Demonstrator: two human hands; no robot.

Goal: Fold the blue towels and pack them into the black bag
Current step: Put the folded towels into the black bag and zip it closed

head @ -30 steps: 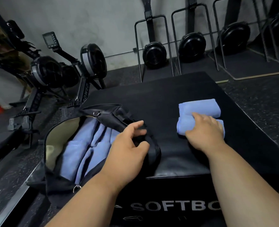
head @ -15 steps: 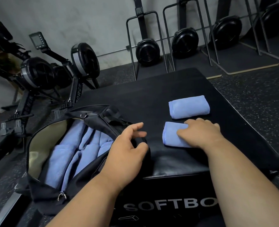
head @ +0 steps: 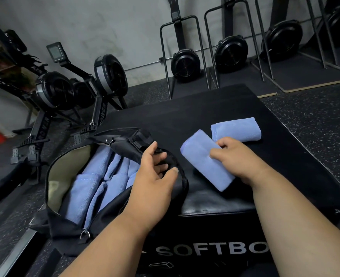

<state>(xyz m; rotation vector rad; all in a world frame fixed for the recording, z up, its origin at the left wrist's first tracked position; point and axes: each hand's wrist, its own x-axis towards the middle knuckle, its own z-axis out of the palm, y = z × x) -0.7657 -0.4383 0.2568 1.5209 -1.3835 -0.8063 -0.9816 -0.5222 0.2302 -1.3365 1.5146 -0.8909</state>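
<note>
folded towel lifted beside the open black bag

the black soft box [head: 205, 254], printed "softbo", carries everything here. at its near left corner the left hand [head: 155, 182] curls its fingers and thumb round the dark rim of the black bag [head: 177, 176], which gapes open with several blue towels [head: 97, 184] packed side by side inside. to the right of the bag, the right hand [head: 237, 158] grips a folded blue towel [head: 203, 160], tilted diagonally. just beyond that towel, a second folded blue towel [head: 236, 131] lies flat on the box top. farther back, rowing machines [head: 65, 90] stand along the grey wall [head: 85, 27].
</note>
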